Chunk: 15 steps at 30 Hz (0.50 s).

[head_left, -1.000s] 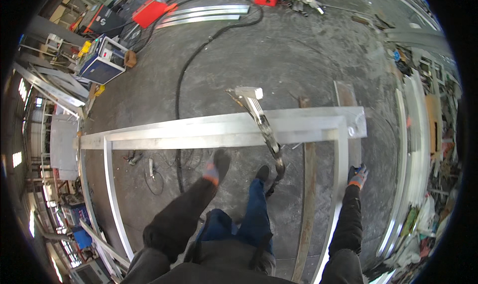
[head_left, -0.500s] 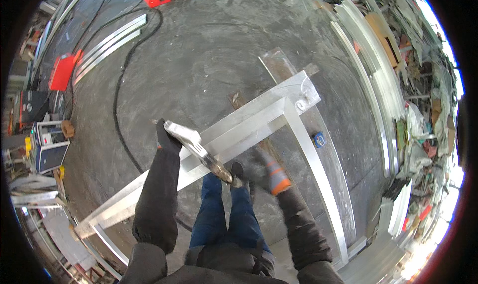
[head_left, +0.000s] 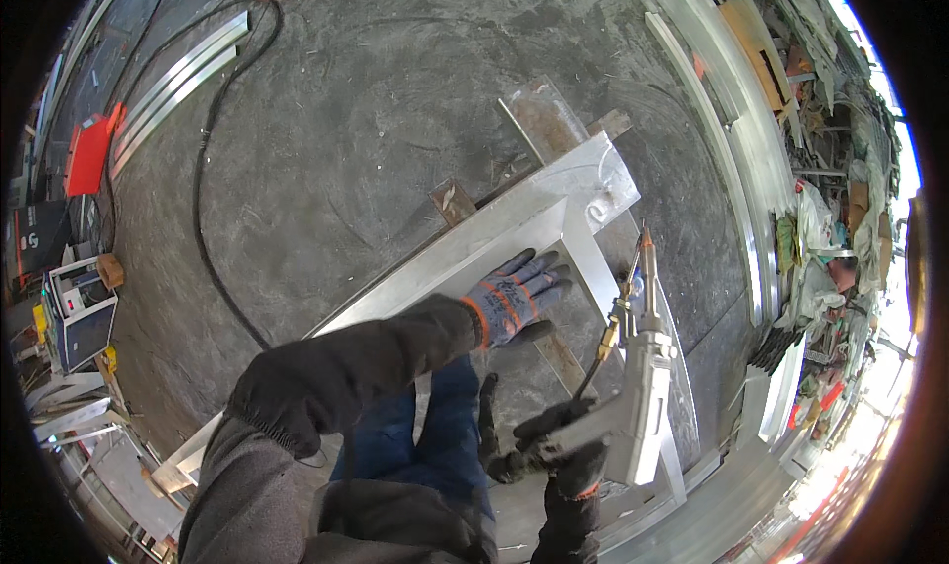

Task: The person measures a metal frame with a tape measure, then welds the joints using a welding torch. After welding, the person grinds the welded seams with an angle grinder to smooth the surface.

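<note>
in the head view, from where i stand, the silver torch [head_left: 647, 366] is right of the frame's centre, its coppery tip pointing to the top. the right hand [head_left: 568, 445], low in the frame, is wrapped round its handle. the left hand [head_left: 514, 302] is just above centre, fingers stretched out with nothing gripped, over the inside edge of the metal frame [head_left: 529, 211]; whether it touches, i can't tell. the two hands are apart.

i'd guess the torch is stiff and fairly weighty, best held by the handle, well back from the tip. the metal frame looks rigid, smooth and perhaps slippery, awkward for its length; i'd take it along a bar, minding the edges.

at far left are a blue box [head_left: 87, 332] and a red case [head_left: 89, 156]; i can't make out what either holds.
</note>
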### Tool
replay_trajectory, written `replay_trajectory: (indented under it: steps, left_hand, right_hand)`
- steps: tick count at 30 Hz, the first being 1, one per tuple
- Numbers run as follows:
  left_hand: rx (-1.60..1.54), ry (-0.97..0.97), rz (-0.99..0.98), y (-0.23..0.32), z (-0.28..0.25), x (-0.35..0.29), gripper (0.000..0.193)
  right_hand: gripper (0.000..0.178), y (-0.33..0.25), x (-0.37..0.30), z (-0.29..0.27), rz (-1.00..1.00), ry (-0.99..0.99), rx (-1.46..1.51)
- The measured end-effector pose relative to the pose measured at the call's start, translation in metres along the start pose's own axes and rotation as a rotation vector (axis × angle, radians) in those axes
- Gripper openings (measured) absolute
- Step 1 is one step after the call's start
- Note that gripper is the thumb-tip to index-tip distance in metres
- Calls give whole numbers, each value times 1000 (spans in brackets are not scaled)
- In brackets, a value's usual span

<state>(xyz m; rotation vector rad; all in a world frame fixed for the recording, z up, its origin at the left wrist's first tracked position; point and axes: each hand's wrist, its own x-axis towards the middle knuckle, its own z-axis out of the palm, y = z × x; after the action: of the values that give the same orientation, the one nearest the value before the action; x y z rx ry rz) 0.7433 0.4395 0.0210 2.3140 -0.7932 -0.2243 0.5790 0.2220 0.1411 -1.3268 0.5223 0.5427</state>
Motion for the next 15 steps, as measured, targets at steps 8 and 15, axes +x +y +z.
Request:
replay_trajectory:
  steps: [8, 15]
  left_hand:
    - [426, -247, 189, -25, 22, 16, 54]
    - [388, -231, 213, -28, 23, 13, 47]
  right_hand:
    - [72, -32, 56, 41, 46, 25, -4]
    - [72, -33, 59, 44, 142, 190, 52]
